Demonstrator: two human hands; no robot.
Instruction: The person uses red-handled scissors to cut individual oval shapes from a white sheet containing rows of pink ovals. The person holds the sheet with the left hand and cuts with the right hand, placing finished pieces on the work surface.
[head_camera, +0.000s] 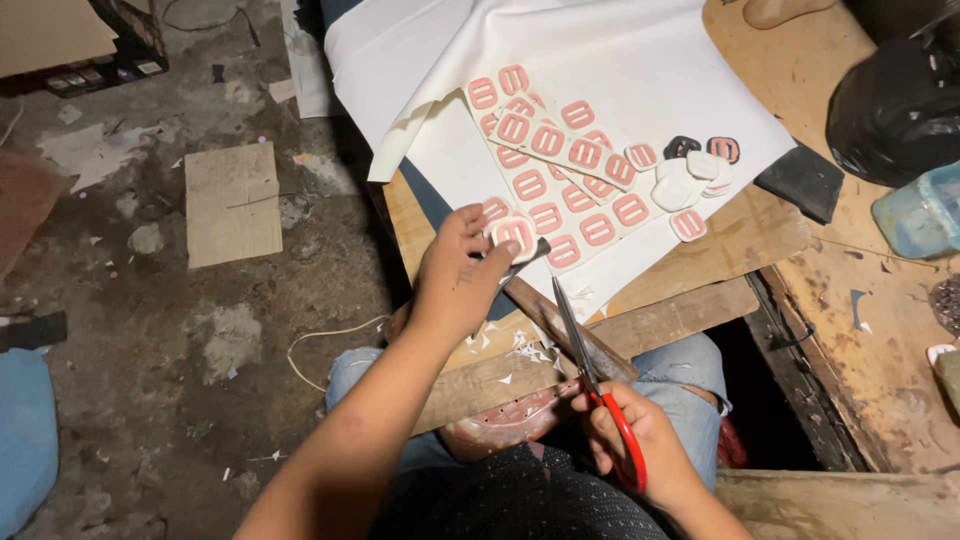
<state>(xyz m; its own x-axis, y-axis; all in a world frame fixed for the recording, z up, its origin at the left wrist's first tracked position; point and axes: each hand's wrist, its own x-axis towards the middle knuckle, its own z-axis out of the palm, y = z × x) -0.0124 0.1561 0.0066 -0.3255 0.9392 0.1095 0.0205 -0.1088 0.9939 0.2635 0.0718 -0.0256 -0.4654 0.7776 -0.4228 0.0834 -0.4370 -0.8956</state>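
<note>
My left hand (458, 270) pinches a small white rounded patch with a pink rectangular mark (514, 232), lifted just above a white sheet strip of the same pink marks (556, 170). My right hand (630, 440) grips red-handled scissors (588, 372) low near my lap, blades pointing up toward the held patch but apart from it. A small pile of cut-out white and pink patches (690, 185) lies on the white sheet (640, 60), with one black patch (683, 146) among them.
The sheets rest on a wooden board (740, 240) over my knees in blue jeans. White offcuts (520, 350) litter the board's near edge. A black bag (895, 105), a dark wedge (800, 180) and a pale blue container (925, 215) sit right. Dirty floor with cardboard (232, 203) lies left.
</note>
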